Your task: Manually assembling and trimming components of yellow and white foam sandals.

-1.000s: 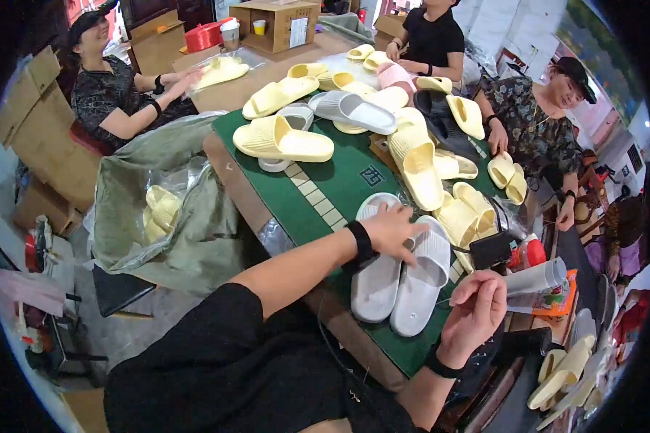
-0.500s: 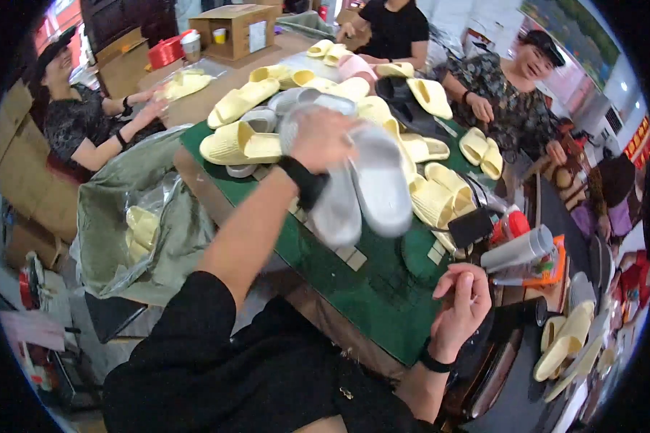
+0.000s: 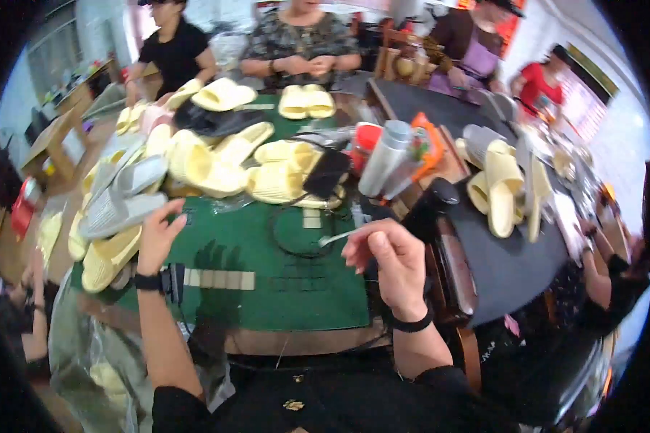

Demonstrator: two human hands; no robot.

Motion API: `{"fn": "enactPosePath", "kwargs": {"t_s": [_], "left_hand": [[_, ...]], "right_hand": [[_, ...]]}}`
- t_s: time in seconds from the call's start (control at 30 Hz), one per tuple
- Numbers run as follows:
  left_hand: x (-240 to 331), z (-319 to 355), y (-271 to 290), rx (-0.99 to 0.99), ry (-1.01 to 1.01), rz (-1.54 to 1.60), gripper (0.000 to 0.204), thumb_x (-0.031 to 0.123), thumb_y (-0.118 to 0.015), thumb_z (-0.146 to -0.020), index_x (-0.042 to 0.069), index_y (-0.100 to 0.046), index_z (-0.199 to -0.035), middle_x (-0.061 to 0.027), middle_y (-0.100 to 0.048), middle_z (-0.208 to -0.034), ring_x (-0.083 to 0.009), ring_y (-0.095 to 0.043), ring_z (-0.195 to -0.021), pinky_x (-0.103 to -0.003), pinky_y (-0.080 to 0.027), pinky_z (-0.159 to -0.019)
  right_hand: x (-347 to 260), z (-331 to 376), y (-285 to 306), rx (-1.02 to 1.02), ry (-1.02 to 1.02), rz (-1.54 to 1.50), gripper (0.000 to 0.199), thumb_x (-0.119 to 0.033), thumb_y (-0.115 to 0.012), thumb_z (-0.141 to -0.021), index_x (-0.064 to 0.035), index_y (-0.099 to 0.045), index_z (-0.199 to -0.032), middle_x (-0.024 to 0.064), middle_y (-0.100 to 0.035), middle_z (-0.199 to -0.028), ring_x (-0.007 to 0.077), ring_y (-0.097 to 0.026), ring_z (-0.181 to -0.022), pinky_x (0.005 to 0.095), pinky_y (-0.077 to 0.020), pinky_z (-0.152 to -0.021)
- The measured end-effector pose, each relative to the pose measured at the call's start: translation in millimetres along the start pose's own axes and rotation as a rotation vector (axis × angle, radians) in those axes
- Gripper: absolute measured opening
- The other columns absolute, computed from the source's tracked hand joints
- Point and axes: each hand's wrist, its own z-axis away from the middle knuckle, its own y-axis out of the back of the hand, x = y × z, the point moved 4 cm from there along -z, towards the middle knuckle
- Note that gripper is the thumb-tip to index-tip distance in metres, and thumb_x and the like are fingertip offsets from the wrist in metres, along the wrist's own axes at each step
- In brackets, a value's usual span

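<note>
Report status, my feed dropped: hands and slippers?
Left hand open, touching the grey slippers on the pile. Right hand pinching a thin white tool. Green mat between them.

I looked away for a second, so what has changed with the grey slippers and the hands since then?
The left hand lifted the pair of grey slippers off the green mat and carried it left onto the slipper pile, where its fingers now rest at the pair's edge. The right hand stayed raised, its grip on a thin white tool.
</note>
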Motion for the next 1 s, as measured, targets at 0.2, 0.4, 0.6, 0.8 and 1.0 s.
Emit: {"fn": "enactPosePath", "kwargs": {"t_s": [0.2,0.4,0.6,0.8,1.0], "left_hand": [[13.5,9.3,-63.4,-0.229,0.044,0.114,0.030,0.003,-0.065,-0.087,-0.001,-0.064,-0.117,-0.0032,-0.062,-0.099,-0.0073,-0.056,-0.083,-0.022,-0.047,-0.074],[2.1,2.9,-91.3,-0.271,-0.006,0.206,0.026,0.002,-0.064,-0.087,-0.002,-0.065,-0.112,-0.0044,-0.064,-0.096,-0.0077,-0.057,-0.085,-0.023,-0.049,-0.075],[-31.5,15.0,-91.7,-0.195,0.081,0.305,0.023,0.004,-0.062,-0.089,-0.004,-0.065,-0.110,-0.0058,-0.068,-0.095,-0.0105,-0.062,-0.085,-0.024,-0.049,-0.076],[-74.5,21.5,-84.6,-0.058,0.282,0.513,0.018,0.003,-0.061,-0.090,-0.002,-0.066,-0.106,-0.0061,-0.068,-0.092,-0.0115,-0.062,-0.084,-0.024,-0.050,-0.075],[-78.5,17.3,-92.9,-0.072,0.230,0.452,0.017,0.002,-0.060,-0.090,-0.003,-0.066,-0.105,-0.0056,-0.068,-0.091,-0.0109,-0.062,-0.081,-0.024,-0.049,-0.073]], "right_hand": [[-71.7,3.1,103.4,0.479,0.214,0.082,0.030,-0.023,-0.046,-0.101,0.0019,-0.062,-0.096,0.0149,-0.062,-0.111,0.0147,-0.060,-0.090,0.0246,-0.0471,-0.058],[-74.6,-15.9,312.0,0.976,0.180,0.024,0.026,-0.029,-0.059,-0.097,-0.0071,-0.064,-0.109,0.0048,-0.057,-0.097,0.0129,-0.054,-0.085,0.0255,-0.0447,-0.069],[-66.4,-12.0,486.5,1.243,0.051,0.347,0.024,-0.034,-0.051,-0.099,-0.0189,-0.067,-0.108,-0.0004,-0.055,-0.125,0.0186,-0.047,-0.112,0.0367,-0.0451,-0.076],[-48.0,-46.2,486.5,1.144,-0.068,0.052,0.028,-0.034,-0.052,-0.098,-0.0170,-0.063,-0.118,0.0035,-0.041,-0.137,0.0263,-0.054,-0.102,0.0343,-0.0482,-0.076],[-51.9,-54.4,415.4,0.899,-0.144,0.236,0.033,-0.036,-0.053,-0.099,-0.0156,-0.060,-0.124,0.0080,-0.057,-0.112,0.0218,-0.060,-0.080,0.0309,-0.0470,-0.059]]}}
